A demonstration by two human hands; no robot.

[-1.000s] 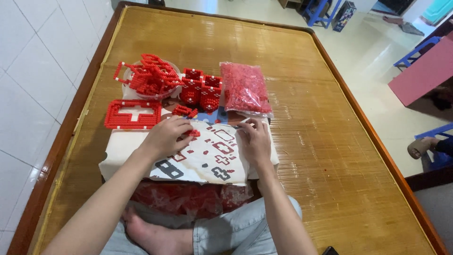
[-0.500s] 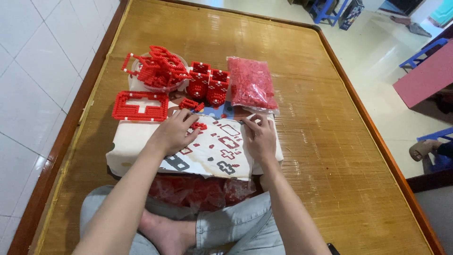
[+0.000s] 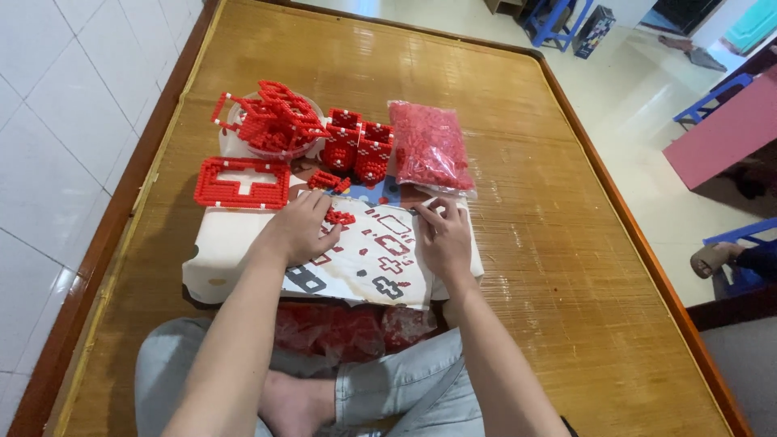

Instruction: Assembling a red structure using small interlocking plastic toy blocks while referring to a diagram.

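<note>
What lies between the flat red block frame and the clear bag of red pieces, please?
In the head view, between the flat red block frame and the bag of red pieces lie a small red block piece and two red block towers.

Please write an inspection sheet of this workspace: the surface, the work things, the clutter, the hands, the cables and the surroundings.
Surface: woven bamboo mat in a wooden frame; the person sits on it.
Job's things: instruction sheet on a white board; small red brick piece on the sheet.
Clutter: flat red frame, red brick assemblies, bag of red bricks, more red bags by the legs.
Hands: left hand rests beside the small piece; right hand on the sheet, fingertips pinched.
Cables: nothing seen.
Surroundings: white tiled floor, blue stools, another person's foot.
</note>
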